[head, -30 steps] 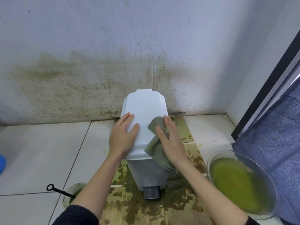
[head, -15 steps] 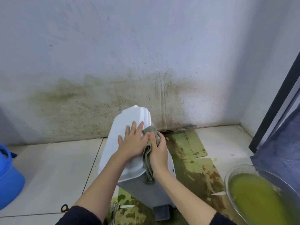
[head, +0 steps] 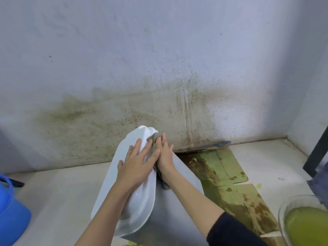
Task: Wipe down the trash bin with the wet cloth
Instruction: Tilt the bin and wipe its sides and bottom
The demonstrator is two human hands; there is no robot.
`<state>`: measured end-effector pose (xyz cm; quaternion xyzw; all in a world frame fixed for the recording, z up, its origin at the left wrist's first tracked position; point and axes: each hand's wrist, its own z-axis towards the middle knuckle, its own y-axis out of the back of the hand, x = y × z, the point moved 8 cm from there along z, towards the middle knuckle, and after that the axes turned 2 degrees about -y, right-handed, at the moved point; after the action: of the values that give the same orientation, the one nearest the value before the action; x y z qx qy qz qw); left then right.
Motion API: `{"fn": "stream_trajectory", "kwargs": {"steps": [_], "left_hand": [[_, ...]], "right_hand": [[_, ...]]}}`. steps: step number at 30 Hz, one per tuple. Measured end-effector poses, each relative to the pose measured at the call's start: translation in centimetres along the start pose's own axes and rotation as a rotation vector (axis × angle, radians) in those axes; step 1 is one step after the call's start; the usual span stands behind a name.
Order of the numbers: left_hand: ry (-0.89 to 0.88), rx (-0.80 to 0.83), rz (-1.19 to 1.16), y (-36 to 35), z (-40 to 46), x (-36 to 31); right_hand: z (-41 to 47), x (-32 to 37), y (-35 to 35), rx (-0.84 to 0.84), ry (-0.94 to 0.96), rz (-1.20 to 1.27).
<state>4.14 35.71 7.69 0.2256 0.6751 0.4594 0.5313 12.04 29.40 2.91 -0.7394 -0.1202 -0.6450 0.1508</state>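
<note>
The trash bin (head: 179, 206) has a grey body and a white lid (head: 110, 190). It stands on the floor by the stained wall, turned so its right side faces me. My left hand (head: 137, 167) lies flat on the lid with fingers spread. My right hand (head: 164, 153) presses the grey-green wet cloth (head: 154, 139) against the bin's upper right side, near the back edge of the lid. Most of the cloth is hidden under both hands; a strip of it hangs below my right wrist.
Stained green cardboard sheets (head: 229, 167) lie on the floor right of the bin. A glass bowl of green liquid (head: 307, 226) stands at the lower right. A blue plastic container (head: 12, 213) sits at the left edge. A dark door frame (head: 317, 153) stands at the right.
The bin has turned and tilted to the left. My right hand has slid the cloth from the lid's front up to its back right side. The view has moved closer and left.
</note>
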Motion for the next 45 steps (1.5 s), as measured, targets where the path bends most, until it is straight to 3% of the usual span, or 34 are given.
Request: {"fn": "stream_trajectory", "kwargs": {"steps": [4, 8, 14, 19, 22, 27, 31, 34, 37, 41, 45], "left_hand": [[-0.03, 0.008, -0.057, 1.4, -0.7, 2.4], [-0.011, 0.006, -0.127, 2.3, -1.1, 4.0], [-0.033, -0.014, -0.122, 2.5, -1.0, 4.7], [-0.077, -0.011, -0.104, 2.3, -0.7, 3.9], [-0.069, 0.017, -0.103, 2.5, -0.9, 3.9], [-0.068, 0.006, -0.099, 2.5, -1.3, 3.2], [-0.089, -0.005, -0.139, 2.2, -1.2, 2.7], [-0.096, 0.005, -0.156, 2.2, -0.9, 2.5], [-0.078, 0.012, -0.175, 2.2, -1.2, 2.5], [-0.068, 0.013, -0.158, 2.4, -1.6, 2.3], [-0.074, 0.012, -0.119, 2.2, -1.5, 1.7]], "right_hand": [[2.7, -4.3, 1.1, -0.097, -0.03, -0.225], [-1.2, -10.4, 4.1, -0.196, -0.099, -0.359], [-7.5, -4.8, -3.2, 0.081, 0.169, -0.329], [0.4, -2.3, -3.7, 0.038, 0.355, -0.534], [4.1, -4.1, -1.9, -0.005, 0.284, -0.575], [3.5, -7.9, 1.7, -0.163, -0.046, -0.311], [2.9, -3.2, -2.7, 0.013, 0.041, -0.218], [4.4, -0.4, -3.9, -0.027, 0.038, -0.141], [6.0, -0.7, -2.9, -0.024, 0.016, -0.279], [7.4, -4.9, 0.7, -0.061, -0.173, -0.416], [5.5, -12.9, 7.2, -0.191, -0.244, -0.371]]}}
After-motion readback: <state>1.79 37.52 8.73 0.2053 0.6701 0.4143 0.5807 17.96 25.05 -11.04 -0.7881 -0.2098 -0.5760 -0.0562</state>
